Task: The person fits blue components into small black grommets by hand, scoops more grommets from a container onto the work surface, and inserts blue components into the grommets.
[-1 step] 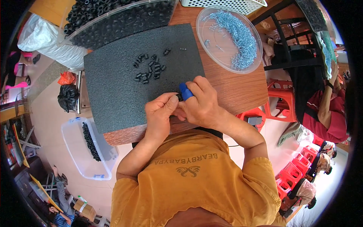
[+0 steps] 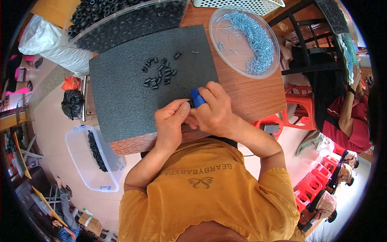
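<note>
My right hand (image 2: pixel 215 111) grips a blue-handled tool (image 2: pixel 197 97) over the near edge of a dark foam mat (image 2: pixel 121 92). My left hand (image 2: pixel 171 121) pinches a small black part (image 2: pixel 190 104) against the tool's tip. Both hands touch each other above the mat's front right corner. A loose cluster of small black parts (image 2: pixel 159 74) lies in the middle of the mat, beyond the hands.
A round clear dish (image 2: pixel 225 56) of silvery screws sits on the wooden table (image 2: pixel 254 92) at the right. A clear tray (image 2: pixel 121 20) of black rings stands at the back. A clear bin (image 2: pixel 90 161) rests on the floor at the left. Another person (image 2: pixel 346 117) sits at the right, near red stools (image 2: pixel 300 105).
</note>
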Tool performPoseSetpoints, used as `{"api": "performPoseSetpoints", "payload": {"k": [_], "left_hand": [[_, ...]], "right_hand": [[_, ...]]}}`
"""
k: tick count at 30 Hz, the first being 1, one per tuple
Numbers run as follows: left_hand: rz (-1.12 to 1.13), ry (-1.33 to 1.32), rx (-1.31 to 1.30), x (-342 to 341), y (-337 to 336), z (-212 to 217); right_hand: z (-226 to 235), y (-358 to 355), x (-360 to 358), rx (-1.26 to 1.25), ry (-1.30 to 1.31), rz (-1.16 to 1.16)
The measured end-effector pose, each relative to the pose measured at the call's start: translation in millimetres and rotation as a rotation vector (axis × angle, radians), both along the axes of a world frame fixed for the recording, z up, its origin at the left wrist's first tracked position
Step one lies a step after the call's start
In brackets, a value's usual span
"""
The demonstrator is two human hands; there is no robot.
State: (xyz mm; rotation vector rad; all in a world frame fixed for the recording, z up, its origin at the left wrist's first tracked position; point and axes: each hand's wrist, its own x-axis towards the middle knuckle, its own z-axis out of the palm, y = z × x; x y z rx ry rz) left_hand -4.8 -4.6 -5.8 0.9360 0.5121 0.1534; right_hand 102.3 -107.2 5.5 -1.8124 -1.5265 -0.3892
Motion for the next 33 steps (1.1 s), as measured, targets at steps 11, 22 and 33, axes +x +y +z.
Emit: {"api": "performPoseSetpoints", "payload": {"k": [11,22,33], "left_hand": [[0.179,0.061,0.408,4.1,-16.3,-0.8],[0.158,0.014,0.533,0.8,-15.0,-8.3],[-0.034,0.008,0.147,-5.5,2.8,0.1]], "right_hand": [[-26.9,5.9,-4.9,0.089,-0.162,-0.037],[-21.8,3.0,-6.2,0.07,-0.138,-0.008],[35.3,-1.6,79.5,0.124,-0.032,-0.164]]}}
